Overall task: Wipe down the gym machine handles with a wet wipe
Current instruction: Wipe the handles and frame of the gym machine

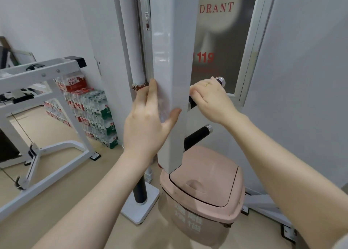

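Left hand at frame centre: fingers straight, palm flat against the left face of the white post, thumb hooked over its front edge. Holds nothing, just braces.

Right hand right of centre: fingers curled over the upper handle, a black grip with a chrome end cap sticking out from behind the post. A bit of white shows at the fingertips, likely the wipe; mostly hidden, can't tell how it's folded. Ring on one finger.

Lower handle: same black grip with chrome cap, below the right wrist, untouched.

Pink bin, lid closed, lower centre, directly under the post. White frame at left of frame. Stacked bottled water packs against the wall at centre left. Red-lettered hydrant panel behind the post, upper right.
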Demonstrator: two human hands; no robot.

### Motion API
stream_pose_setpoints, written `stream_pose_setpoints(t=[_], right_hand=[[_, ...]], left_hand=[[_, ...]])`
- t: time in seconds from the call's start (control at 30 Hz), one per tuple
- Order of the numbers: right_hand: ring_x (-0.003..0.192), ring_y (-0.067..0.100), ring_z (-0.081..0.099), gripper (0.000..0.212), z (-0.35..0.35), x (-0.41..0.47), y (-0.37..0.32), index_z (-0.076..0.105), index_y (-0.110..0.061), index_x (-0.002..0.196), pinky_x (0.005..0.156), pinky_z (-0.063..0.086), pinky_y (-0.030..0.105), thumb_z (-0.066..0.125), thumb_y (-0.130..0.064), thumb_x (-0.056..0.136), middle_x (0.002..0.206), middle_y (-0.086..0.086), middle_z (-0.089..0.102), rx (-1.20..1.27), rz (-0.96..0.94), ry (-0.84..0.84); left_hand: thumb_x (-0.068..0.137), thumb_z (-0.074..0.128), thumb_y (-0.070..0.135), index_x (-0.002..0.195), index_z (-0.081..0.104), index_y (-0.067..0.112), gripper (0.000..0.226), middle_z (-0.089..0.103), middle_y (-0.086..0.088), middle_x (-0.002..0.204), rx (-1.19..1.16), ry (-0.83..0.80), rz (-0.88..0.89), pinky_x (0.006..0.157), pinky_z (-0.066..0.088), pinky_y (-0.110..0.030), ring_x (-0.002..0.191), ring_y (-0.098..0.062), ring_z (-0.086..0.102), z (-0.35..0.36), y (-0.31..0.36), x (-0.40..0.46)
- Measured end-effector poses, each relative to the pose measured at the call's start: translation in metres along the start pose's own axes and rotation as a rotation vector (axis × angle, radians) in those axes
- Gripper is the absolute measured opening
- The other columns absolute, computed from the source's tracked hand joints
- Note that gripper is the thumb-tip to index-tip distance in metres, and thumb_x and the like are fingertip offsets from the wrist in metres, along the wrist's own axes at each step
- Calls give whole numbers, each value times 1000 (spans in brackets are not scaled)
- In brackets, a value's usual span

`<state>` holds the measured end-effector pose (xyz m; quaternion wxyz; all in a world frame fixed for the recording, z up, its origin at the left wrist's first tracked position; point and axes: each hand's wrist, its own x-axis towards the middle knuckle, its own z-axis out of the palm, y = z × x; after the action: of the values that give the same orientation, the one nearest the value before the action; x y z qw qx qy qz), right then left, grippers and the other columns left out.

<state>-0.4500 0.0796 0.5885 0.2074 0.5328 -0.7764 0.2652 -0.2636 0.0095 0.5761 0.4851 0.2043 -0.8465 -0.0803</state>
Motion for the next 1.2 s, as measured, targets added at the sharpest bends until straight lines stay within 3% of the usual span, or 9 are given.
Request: stream_pose_setpoints(t=[0.13,0.3,0.4,0.53,0.67,0.8,0.93,1.07,1.2], right_hand=[[129,22,40,45,-3,6,2,65,-13,110,115,9,36,23,-21,96,122,6,62,24,173,58],[137,20,31,43,3,-15,-21,65,-9,107,106,20,26,23,-17,98,127,7,59,163,223,129],[111,12,51,36,-9,-42,-41,65,-15,103,84,33,23,30,-19,97,111,2,64,306,228,162],[72,14,45,31,-29,-81,-75,59,1,82,63,32,27,38,-15,97,72,9,53,228,249,197],[82,31,55,34,-37,-144,-106,61,6,87,73,42,37,42,-21,95,84,18,63,223,568,183],[89,6,59,14,-48,-226,-151,68,-15,90,81,42,21,54,-14,91,94,-4,67,524,754,153],[88,-8,57,24,-69,-299,-194,68,-4,99,79,40,0,48,5,90,100,1,67,586,821,51],[96,-9,57,35,-108,-357,-225,68,-10,102,79,41,3,42,7,87,104,-6,66,599,922,170],[105,0,58,34,-154,-415,-255,68,-12,107,89,43,14,43,2,89,107,-6,67,616,1005,268]], left_hand=[[78,56,53,140,36,5,81,52,-15,126,-31,-35,-32,72,55,-43,111,-30,57,-3,0,-1],[80,69,36,148,13,16,91,48,-7,133,-165,-65,-104,81,42,-33,119,-24,48,-12,8,-5],[82,67,33,149,12,22,87,46,-6,135,-221,-100,-64,86,43,-33,119,-22,48,-20,12,-8],[86,63,18,147,22,15,73,35,-14,146,-220,-215,94,105,37,-46,131,-30,36,-31,9,-24],[83,58,21,136,37,12,58,30,-22,148,-182,-221,391,109,21,-43,135,-37,27,-40,-7,-61],[84,44,31,128,52,11,49,40,-16,143,-347,-382,500,109,20,-40,135,-33,29,-59,3,-102],[86,41,39,124,58,11,51,50,-10,136,-503,-647,616,106,24,-35,131,-32,37,-79,34,-154],[86,57,37,125,56,14,46,59,0,124,-638,-788,616,93,29,-16,117,-17,49,-106,78,-198],[81,69,25,115,60,19,36,64,10,103,-797,-867,571,80,40,-20,91,-8,57,-135,128,-243]])
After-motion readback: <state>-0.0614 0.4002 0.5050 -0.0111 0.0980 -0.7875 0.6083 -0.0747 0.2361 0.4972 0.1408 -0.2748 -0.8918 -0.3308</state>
